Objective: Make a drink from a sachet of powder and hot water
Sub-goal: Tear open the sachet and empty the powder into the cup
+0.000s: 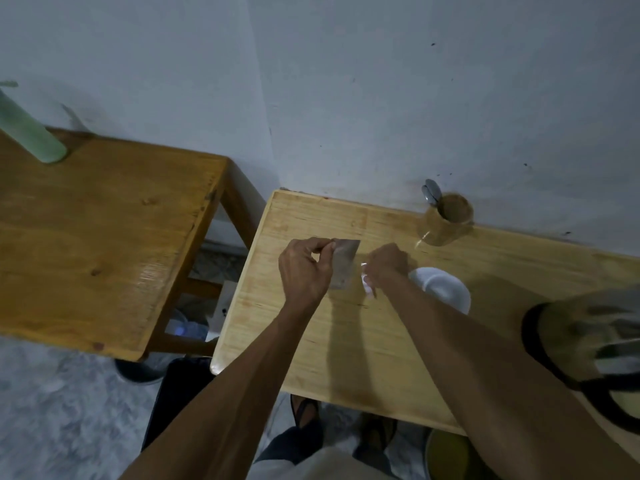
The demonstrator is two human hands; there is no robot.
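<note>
My left hand (304, 268) pinches the top corner of a grey sachet (344, 265) and holds it upright above the light wooden table (346, 341). Just right of the sachet, my right hand (388, 265) is closed on a small white strip (367, 282), which is blurred. A white cup (443, 289) stands on the table right behind my right wrist, partly hidden by it. Whether the sachet is torn open I cannot tell.
A wooden holder (448, 218) with metal spoons (431, 192) stands by the wall at the back. A round dark-rimmed vessel (585, 344) sits at the table's right edge. A darker wooden table (97, 244) to the left carries a green bottle (31, 133).
</note>
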